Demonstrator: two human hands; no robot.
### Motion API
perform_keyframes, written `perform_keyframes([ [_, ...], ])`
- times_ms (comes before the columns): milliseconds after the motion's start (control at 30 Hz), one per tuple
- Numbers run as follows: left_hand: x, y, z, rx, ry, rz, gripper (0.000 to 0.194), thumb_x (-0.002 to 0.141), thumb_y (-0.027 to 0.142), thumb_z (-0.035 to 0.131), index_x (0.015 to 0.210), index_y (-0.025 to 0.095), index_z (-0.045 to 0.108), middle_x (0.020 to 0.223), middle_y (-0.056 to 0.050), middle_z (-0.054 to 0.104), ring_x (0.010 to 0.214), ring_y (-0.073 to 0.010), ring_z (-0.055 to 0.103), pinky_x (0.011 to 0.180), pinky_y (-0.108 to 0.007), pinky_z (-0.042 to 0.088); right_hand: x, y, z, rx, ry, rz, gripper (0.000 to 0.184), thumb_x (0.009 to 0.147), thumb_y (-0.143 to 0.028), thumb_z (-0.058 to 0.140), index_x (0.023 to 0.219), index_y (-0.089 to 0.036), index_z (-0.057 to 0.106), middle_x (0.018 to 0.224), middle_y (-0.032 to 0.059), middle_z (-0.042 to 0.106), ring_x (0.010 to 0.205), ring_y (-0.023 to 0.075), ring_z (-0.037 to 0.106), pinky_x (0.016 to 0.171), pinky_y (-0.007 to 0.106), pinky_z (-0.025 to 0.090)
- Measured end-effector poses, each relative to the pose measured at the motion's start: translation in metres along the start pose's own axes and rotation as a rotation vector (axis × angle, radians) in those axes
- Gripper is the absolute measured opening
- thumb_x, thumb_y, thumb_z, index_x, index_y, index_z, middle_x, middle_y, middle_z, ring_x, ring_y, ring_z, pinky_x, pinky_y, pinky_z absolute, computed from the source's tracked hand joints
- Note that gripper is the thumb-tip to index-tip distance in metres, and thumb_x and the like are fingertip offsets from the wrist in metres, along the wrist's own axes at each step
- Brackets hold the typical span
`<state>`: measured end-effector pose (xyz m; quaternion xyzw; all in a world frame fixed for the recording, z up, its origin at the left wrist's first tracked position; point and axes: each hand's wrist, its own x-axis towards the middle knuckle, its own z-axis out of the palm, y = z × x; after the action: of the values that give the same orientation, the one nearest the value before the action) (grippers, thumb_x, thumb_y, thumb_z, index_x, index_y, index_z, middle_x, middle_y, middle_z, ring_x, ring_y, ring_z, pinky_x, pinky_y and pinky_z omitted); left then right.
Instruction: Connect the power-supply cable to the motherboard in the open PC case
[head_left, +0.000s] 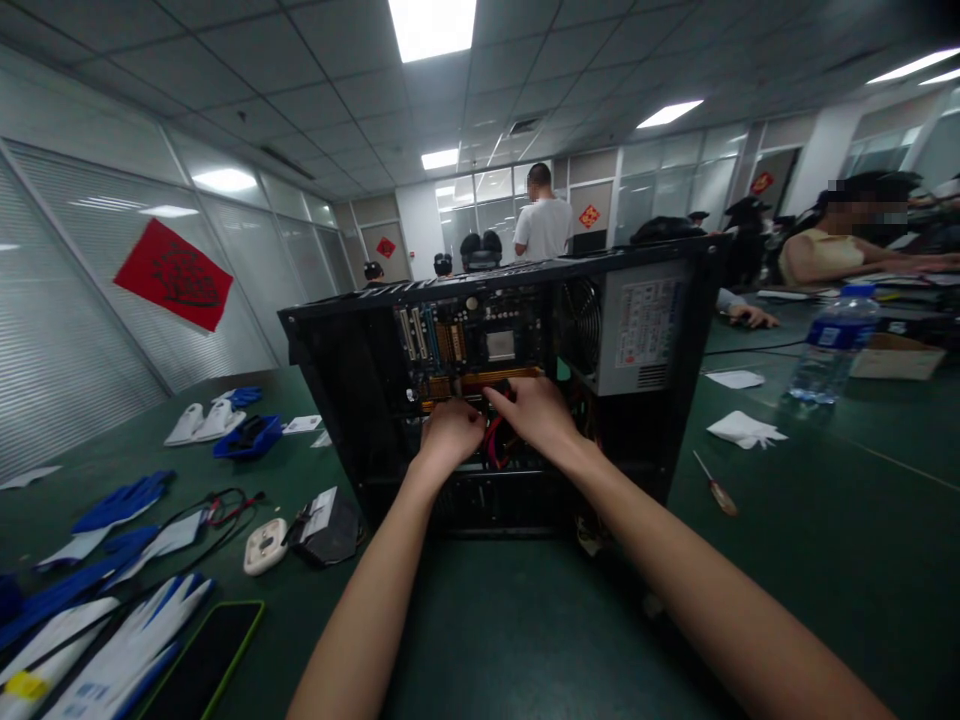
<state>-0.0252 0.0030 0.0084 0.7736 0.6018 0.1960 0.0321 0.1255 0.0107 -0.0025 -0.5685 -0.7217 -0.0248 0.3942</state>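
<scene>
An opened computer case (326, 400) stands upright on the green table, its inside facing me. Mounted in it are a motherboard (517, 318) and, upper right, a silver power supply (641, 330). My left hand (452, 435) is inside, fingers curled at the lower edge of the board; whatever they grip is hidden. Beside it, my right hand (541, 410) reaches in with thumb and fingers apart, against the long orange slots (495, 378). Dark red and purple cables (493, 445) hang between the two hands. Both sets of fingertips are partly hidden.
On the left lie blue-and-white gloves (142, 640), a phone (206, 660), a blue tray (247, 437) and a white rounded object (265, 546). To the right are a screwdriver (718, 488), crumpled tissue (745, 430) and a water bottle (832, 345). Other people sit or stand beyond.
</scene>
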Motion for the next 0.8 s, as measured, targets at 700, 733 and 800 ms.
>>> perform_keyframes([
  [700, 0.012, 0.004, 0.013, 0.111, 0.015, -0.013, 0.028, 0.088, 0.033, 0.053, 0.086, 0.020, 0.077, 0.092, -0.014, 0.077, 0.092, -0.0279, 0.072, 0.076, -0.032, 0.053, 0.007, 0.014, 0.005, -0.076, -0.253, 0.222, 0.046, 0.095, -0.053, 0.053, 0.086, -0.014, 0.074, 0.091, 0.0162, 0.075, 0.084, 0.0274, 0.070, 0.062, 0.030, 0.041],
  [733, 0.013, 0.004, 0.013, 0.100, 0.004, -0.011, 0.028, 0.088, 0.034, 0.053, 0.085, 0.020, 0.077, 0.092, -0.013, 0.077, 0.092, -0.0278, 0.072, 0.076, -0.032, 0.053, 0.007, 0.014, 0.005, -0.077, -0.271, 0.229, 0.046, 0.095, -0.053, 0.053, 0.086, -0.013, 0.074, 0.093, 0.0167, 0.075, 0.087, 0.0282, 0.071, 0.064, 0.030, 0.042],
  [800, 0.014, 0.003, 0.013, 0.085, -0.011, -0.005, 0.029, 0.088, 0.034, 0.053, 0.084, 0.020, 0.078, 0.092, -0.013, 0.077, 0.092, -0.0278, 0.072, 0.076, -0.032, 0.052, 0.006, 0.014, 0.004, -0.078, -0.289, 0.244, 0.048, 0.096, -0.053, 0.051, 0.088, -0.013, 0.075, 0.097, 0.0185, 0.075, 0.091, 0.0298, 0.071, 0.067, 0.031, 0.044],
])
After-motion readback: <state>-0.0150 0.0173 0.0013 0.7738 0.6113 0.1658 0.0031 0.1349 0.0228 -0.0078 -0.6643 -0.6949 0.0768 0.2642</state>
